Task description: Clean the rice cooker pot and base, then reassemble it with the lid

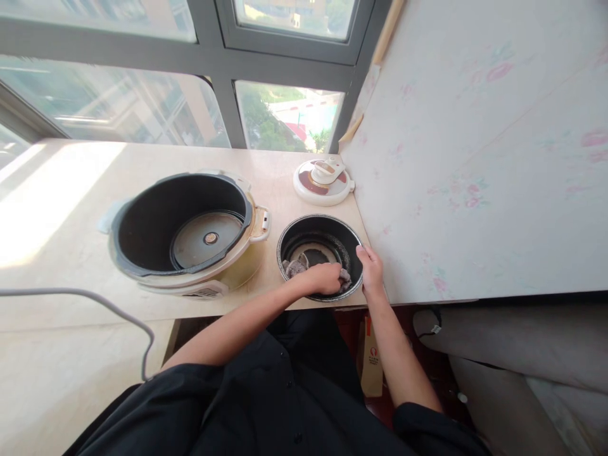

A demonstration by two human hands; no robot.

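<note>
A black inner pot with a worn, pale ring on its bottom sits near the front edge of the windowsill counter. My left hand reaches down into it, closed on a crumpled grey cloth that pokes out on both sides of the fingers. The cloth lies against the pot's near inner wall. With my right hand I grip the pot's right rim, thumb over the edge. Left of the pot stands the lidless electric pressure cooker body, its dark cavity showing a round heating plate.
The cooker lid rests behind the pot, by the wallpapered wall. A grey cable crosses the left of the counter. Below stands a paper bag. Windows line the back.
</note>
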